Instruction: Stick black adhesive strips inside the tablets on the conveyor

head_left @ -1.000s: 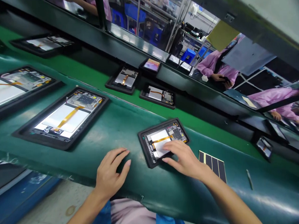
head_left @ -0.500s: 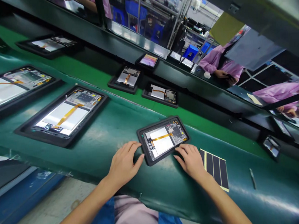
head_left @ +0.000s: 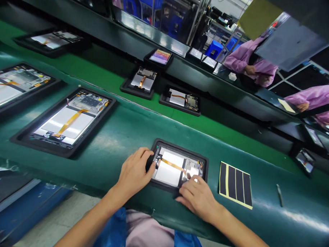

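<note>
The open-backed tablet (head_left: 173, 170) lies in a black tray (head_left: 181, 151) on the bench (head_left: 115, 147), left hand (head_left: 135, 170) clamped on the tray's nine-o'clock end, right hand (head_left: 198, 197) touching its five-o'clock edge, that grip's closure unclear.

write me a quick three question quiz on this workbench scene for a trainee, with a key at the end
1. Multiple choice: in the picture, where is the sheet of black strips relative to the black tray between the hands?
a) to its left
b) to its right
c) on top of it

2. True or false: an orange ribbon cable crosses the white panel of the device in that tray.

3. Short answer: which is nearer the sheet, the left hand or the right hand?

Key: 1. b; 2. true; 3. the right hand.
</note>
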Motion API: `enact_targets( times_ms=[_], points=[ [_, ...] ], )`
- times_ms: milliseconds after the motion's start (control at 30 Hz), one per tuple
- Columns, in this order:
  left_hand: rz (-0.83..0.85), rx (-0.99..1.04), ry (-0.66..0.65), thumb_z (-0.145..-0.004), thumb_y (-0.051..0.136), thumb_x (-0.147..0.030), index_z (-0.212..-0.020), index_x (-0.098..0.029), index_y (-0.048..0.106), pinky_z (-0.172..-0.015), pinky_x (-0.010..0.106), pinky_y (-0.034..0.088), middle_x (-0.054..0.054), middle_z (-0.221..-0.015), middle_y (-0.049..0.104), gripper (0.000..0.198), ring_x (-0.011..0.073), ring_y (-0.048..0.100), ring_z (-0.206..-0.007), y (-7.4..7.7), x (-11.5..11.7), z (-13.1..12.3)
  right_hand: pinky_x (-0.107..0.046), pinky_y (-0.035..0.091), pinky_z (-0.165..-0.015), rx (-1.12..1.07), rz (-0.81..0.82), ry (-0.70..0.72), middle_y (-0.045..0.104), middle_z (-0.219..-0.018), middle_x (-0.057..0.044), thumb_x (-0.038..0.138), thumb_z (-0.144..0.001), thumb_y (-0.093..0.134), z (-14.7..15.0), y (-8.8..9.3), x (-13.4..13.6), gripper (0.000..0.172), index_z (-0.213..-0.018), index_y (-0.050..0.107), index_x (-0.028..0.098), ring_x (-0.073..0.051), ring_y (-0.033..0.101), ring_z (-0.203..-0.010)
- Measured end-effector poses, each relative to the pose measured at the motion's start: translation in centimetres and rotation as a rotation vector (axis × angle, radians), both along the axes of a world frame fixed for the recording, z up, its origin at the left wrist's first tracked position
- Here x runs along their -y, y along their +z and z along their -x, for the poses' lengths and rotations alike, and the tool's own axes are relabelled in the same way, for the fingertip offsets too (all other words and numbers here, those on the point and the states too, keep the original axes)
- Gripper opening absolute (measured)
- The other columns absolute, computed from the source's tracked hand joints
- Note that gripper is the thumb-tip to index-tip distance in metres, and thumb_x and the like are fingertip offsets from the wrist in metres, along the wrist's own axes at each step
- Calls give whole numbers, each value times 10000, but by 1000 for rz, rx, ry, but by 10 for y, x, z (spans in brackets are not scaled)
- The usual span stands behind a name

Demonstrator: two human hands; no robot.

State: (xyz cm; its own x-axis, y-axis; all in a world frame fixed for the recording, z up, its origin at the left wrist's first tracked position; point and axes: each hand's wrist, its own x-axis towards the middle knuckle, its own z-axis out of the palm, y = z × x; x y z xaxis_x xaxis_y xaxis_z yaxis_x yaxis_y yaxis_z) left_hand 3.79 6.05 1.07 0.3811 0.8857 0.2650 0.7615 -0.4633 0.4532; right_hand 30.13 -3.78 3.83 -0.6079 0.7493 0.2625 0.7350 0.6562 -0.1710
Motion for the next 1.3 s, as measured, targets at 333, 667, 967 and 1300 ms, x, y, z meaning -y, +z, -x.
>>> enact_targets(
  times_ms=[333, 667, 967, 1300],
  points=[
    [8, -122, -46, -943, 559, -293, -956, -200, 612, -720, 360, 572, 114, -1203, 635, 107, 248, 678, -943, 10, 7, -8, -423, 418, -889, 61, -57, -206, 731, -1131, -121, 341, -1013, 620, 49, 4, -33, 333, -1299, 628, 172, -251, 643, -946],
    [-36, -246, -82, -889, 568, -210, -816, -194, 632, -606, 325, 499, 76, -913, 639, 99, 225, 644, -789, 23, -4, -14, -375, 433, -839, -82, -153, -222, 771, -984, -34, 177, -1017, 618, 59, -11, -51, 95, -1062, 695, 207, -179, 656, -833],
    [-137, -30, -170, -973, 510, -229, -1042, -203, 731, -885, 434, 532, 130, -1307, 674, 233, 308, 623, -1181, 14, 14, 13, -361, 480, -826, -162, -159, -162, 774, -963, -37, 123, -993, 626, 61, -14, -48, 133, -1011, 730, 206, -175, 641, -826],
    [-119, -83, -249, -997, 524, -278, -1296, -252, 704, -994, 514, 475, 147, -1500, 579, 350, 389, 547, -1358, 6, 31, 16, -354, 494, -778, -152, -125, -141, 769, -972, -49, 133, -1001, 613, 62, -13, -48, 144, -1047, 723, 214, -182, 650, -835]
  ],
)
